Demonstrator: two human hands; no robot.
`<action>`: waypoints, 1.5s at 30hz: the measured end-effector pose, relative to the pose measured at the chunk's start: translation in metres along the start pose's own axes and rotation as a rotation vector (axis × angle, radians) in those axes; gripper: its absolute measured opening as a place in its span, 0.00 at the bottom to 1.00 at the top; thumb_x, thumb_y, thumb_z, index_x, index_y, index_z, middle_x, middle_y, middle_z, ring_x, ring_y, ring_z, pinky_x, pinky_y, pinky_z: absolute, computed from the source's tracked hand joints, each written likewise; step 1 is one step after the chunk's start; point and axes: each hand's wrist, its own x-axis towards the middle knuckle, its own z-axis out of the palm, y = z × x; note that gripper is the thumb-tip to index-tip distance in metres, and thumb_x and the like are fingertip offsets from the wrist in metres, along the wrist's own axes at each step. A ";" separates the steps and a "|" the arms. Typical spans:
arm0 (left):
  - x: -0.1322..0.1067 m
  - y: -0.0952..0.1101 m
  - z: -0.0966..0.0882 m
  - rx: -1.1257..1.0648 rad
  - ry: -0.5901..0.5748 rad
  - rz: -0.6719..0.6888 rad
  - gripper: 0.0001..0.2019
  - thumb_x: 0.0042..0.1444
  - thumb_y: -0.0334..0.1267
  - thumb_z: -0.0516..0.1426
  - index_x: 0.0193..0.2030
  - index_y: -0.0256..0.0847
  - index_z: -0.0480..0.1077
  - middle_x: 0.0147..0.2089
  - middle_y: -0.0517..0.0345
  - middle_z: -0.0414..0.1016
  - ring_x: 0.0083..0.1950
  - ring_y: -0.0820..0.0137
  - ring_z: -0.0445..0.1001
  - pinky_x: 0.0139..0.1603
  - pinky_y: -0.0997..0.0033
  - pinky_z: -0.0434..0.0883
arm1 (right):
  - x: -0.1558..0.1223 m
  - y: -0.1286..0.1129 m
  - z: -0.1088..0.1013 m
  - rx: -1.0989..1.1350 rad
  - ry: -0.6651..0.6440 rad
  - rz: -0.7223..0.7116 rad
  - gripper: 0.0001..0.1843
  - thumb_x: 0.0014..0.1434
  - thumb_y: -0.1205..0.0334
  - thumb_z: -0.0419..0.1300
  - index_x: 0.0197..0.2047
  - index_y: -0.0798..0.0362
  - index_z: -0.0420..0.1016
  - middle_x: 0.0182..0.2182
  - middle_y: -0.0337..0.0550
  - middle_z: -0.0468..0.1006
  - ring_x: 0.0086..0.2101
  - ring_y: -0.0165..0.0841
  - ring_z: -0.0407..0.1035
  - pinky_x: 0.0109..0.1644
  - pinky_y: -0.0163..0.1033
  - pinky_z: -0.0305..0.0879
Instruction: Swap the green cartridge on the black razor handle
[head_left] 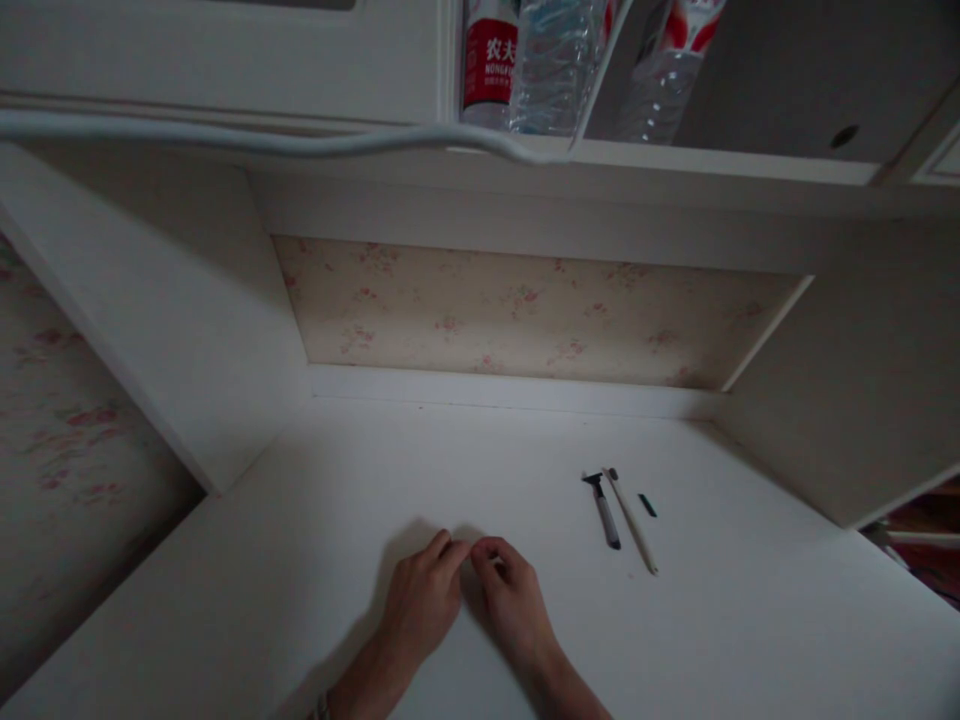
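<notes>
Over the white desk [360, 470], my left hand [424, 597] and my right hand [516, 605] meet at the fingertips, close to the surface. Both have their fingers curled in and pinched. Whatever lies between them, if anything, is hidden or too small to make out. To the right of my right hand lie a razor [606, 515] with a grey and black handle, a pale toothbrush [634, 525] with a dark head, and a small dark green strip [647, 505]. Neither hand touches these.
White side panels [180, 300] stand left and right, with a flowered back wall [480, 310] between them. Above hangs a shelf edge [712, 163] holding a red-labelled water bottle [489, 60] and other clear bottles. A grey-white cable [300, 142] sags along its front.
</notes>
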 end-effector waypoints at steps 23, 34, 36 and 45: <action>0.001 0.000 0.003 0.001 -0.038 -0.014 0.16 0.53 0.23 0.47 0.41 0.46 0.69 0.42 0.56 0.72 0.39 0.68 0.75 0.38 0.71 0.71 | 0.000 -0.005 -0.001 0.013 -0.016 0.009 0.14 0.59 0.54 0.53 0.33 0.54 0.74 0.27 0.40 0.74 0.28 0.32 0.66 0.31 0.32 0.61; 0.001 -0.001 0.006 -0.106 0.019 -0.027 0.11 0.59 0.27 0.47 0.41 0.46 0.66 0.37 0.61 0.74 0.37 0.70 0.75 0.37 0.73 0.68 | 0.023 0.003 -0.051 -0.403 0.106 -0.037 0.15 0.60 0.54 0.50 0.39 0.54 0.72 0.33 0.42 0.76 0.22 0.31 0.66 0.29 0.35 0.60; 0.000 -0.001 0.008 -0.127 0.036 -0.034 0.10 0.60 0.29 0.47 0.43 0.46 0.65 0.38 0.62 0.75 0.38 0.70 0.76 0.37 0.73 0.67 | 0.034 0.003 -0.081 -0.669 0.186 -0.041 0.14 0.60 0.56 0.51 0.43 0.54 0.71 0.38 0.46 0.76 0.28 0.33 0.70 0.35 0.37 0.62; 0.000 0.006 0.003 -0.122 0.023 -0.060 0.09 0.64 0.37 0.44 0.44 0.45 0.64 0.34 0.62 0.77 0.32 0.70 0.76 0.31 0.74 0.64 | 0.061 0.015 -0.162 -1.226 0.138 0.270 0.22 0.63 0.62 0.45 0.59 0.56 0.59 0.46 0.59 0.72 0.40 0.48 0.73 0.41 0.50 0.64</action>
